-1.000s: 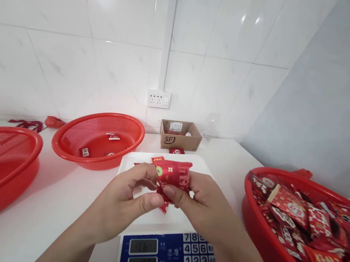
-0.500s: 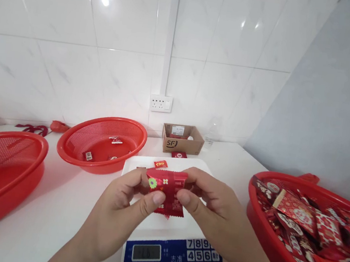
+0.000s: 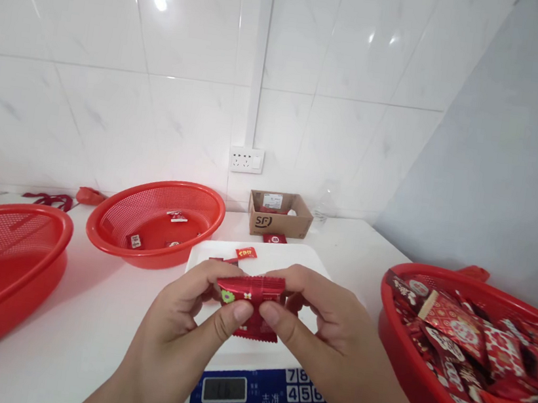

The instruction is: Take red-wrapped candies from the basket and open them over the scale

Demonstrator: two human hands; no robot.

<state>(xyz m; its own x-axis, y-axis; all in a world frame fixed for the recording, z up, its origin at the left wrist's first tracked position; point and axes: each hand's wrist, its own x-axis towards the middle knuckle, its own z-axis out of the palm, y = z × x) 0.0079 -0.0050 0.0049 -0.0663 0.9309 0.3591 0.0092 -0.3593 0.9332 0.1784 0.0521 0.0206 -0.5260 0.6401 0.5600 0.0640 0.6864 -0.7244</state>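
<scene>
Left hand (image 3: pixel 183 326) and right hand (image 3: pixel 328 331) both pinch the red packet (image 3: pixel 249 295), thumbs clamped on top, steadying it above the scale tray (image 3: pixel 291 260).

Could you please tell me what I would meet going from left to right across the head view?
A large red basket → round red mesh basket → red packet, pinched by the left hand and right hand → red basket heaped with packets.

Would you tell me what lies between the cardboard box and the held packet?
Head view: beyond the packet, a small wrapper on the scale pan, then a sachet before the box.
</scene>
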